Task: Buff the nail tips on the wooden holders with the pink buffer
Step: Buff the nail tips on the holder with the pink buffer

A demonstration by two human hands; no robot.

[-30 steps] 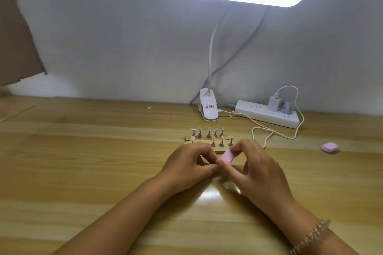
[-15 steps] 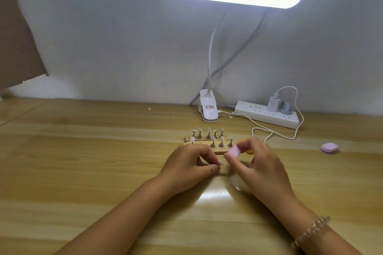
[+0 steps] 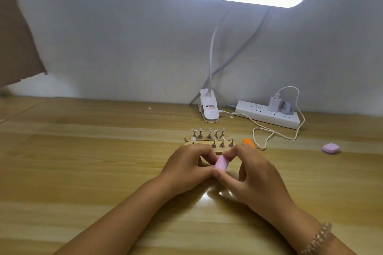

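Note:
Two wooden holders [image 3: 219, 153] lie side by side mid-table, carrying several small stands with white nail tips [image 3: 209, 133]. Just in front of them my right hand [image 3: 256, 178] pinches the pink buffer [image 3: 221, 163] between thumb and fingers, tilted. The buffer's left side lies against the fingertips of my left hand [image 3: 185, 164]. That hand's fingers are curled and pinched together around something small, apparently a nail tip stand, which they hide. The near holder has an empty gap in its row.
A clip lamp base [image 3: 209, 108] and a white power strip [image 3: 269, 115] with a looping cable [image 3: 267, 137] stand behind the holders. An orange item [image 3: 247, 142] lies just right of them. A second pink block [image 3: 330, 148] sits far right.
My right hand has drawn the pink buffer back from beside the holders toward me and leftward, against my left fingertips. My left hand has stayed in place.

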